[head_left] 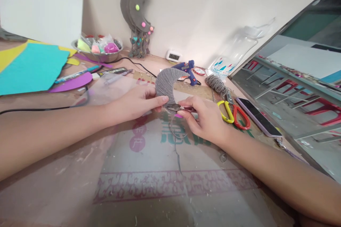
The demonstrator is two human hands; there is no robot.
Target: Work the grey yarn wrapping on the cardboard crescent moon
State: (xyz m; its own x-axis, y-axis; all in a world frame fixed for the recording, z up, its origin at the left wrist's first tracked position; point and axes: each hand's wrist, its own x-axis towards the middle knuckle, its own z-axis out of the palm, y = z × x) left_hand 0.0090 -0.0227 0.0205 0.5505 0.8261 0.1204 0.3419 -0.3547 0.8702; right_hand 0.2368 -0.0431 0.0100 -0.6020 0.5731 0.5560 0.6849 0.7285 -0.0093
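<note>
A crescent moon wrapped in grey yarn (167, 83) is held upright over the table, its lower left side pinched between the thumb and fingers of my left hand (144, 101). My right hand (201, 115) closes on a small dark tool with a reddish handle (188, 108), whose tip touches the moon's lower end. The exact kind of tool is hard to make out. A bit of purple shows beneath that end. Loose grey yarn (177, 152) hangs from there onto the clear plastic sheet (128, 184).
Behind the moon lies a blue glue gun (190, 72). To the right are a grey yarn bundle (217, 85), yellow-and-red-handled scissors (241, 117) and a phone (258, 117). A metal bowl (99, 56), coloured felt (32, 69) and a black cable (48, 109) are at left.
</note>
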